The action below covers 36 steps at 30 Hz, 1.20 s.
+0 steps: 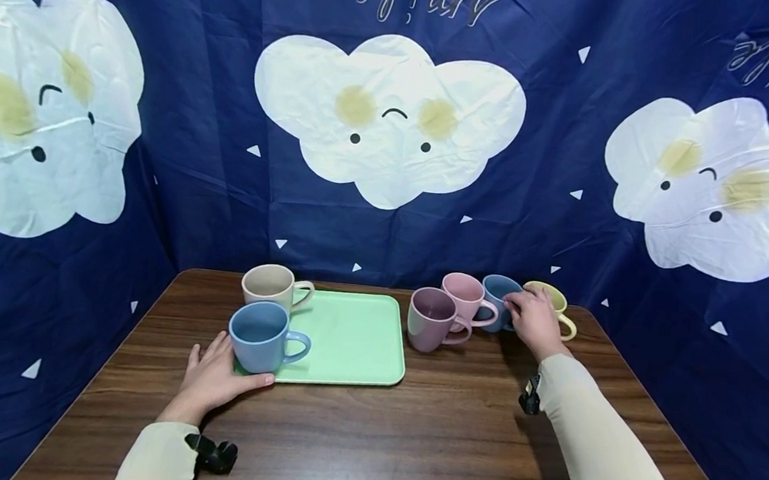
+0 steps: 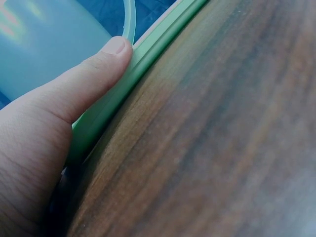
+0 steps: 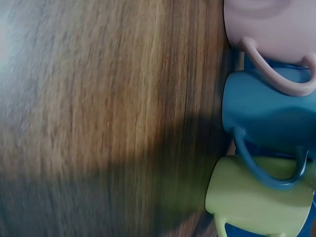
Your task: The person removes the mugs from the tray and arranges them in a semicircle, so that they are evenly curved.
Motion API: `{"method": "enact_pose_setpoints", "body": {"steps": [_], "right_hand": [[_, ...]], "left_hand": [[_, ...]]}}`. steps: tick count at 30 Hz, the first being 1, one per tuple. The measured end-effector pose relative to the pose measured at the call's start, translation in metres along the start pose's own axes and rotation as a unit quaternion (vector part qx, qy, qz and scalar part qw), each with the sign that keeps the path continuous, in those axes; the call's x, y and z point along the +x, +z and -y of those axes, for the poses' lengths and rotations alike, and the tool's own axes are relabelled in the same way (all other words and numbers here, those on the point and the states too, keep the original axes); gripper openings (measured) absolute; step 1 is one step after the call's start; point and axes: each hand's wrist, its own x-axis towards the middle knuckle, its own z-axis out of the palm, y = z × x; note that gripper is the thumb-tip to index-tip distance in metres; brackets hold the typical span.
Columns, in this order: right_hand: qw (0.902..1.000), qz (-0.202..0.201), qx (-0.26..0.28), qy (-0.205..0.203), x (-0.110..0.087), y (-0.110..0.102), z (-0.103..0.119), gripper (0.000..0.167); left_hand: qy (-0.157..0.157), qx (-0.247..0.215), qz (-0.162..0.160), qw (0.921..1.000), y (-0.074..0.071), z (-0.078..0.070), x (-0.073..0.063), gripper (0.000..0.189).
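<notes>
Near the front left corner of a mint green tray [image 1: 356, 345], my left hand [image 1: 214, 378] lies with its fingers spread straight beside a light blue mug [image 1: 257, 347]. Its thumb [image 2: 94, 74] stretches along the tray's front rim, just before the mug. Behind the mug, a cream mug [image 1: 269, 287] stands at the tray's left side. At the far right, my right hand [image 1: 535, 316] pinches the rim of a darker blue mug [image 1: 491, 312]. A yellow-green mug [image 1: 549, 296] is right beside that hand, which partly covers it. In the right wrist view the fingers are out of frame.
A pink mug [image 1: 466, 296] stands left of the darker blue one, and a mauve mug [image 1: 428, 323] is in front of it, near the tray's right edge. Brown wooden table [image 1: 378, 448] stretches in front. Dark blue curtains [image 1: 384, 240] with clouds hang around its back and sides.
</notes>
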Motion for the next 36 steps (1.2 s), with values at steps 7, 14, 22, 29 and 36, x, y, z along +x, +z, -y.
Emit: {"method": "enact_pose_setpoints", "body": {"steps": [7, 14, 22, 29, 36], "right_hand": [[0.9998, -0.02, 0.001, -0.004, 0.002, 0.003, 0.004, 0.006], [0.9997, -0.021, 0.008, 0.005, 0.004, 0.007, 0.008, 0.006], [0.999, 0.0, 0.041, 0.017, 0.004, -0.003, 0.001, 0.028], [0.9965, 0.01, 0.039, 0.073, 0.003, -0.019, -0.032, 0.059], [0.9764, 0.109, 0.069, 0.173, 0.001, -0.027, -0.053, 0.087]], "left_hand": [[0.001, 0.002, -0.001, 1.0, -0.002, -0.001, 0.001, 0.132], [0.001, -0.002, -0.004, 1.0, -0.003, 0.001, 0.001, 0.132], [0.0, -0.004, -0.003, 1.0, -0.002, 0.0, 0.0, 0.131], [-0.001, 0.0, 0.0, 1.0, -0.003, -0.002, 0.0, 0.13], [-0.001, -0.001, 0.001, 1.0, -0.002, -0.002, 0.0, 0.132]]}}
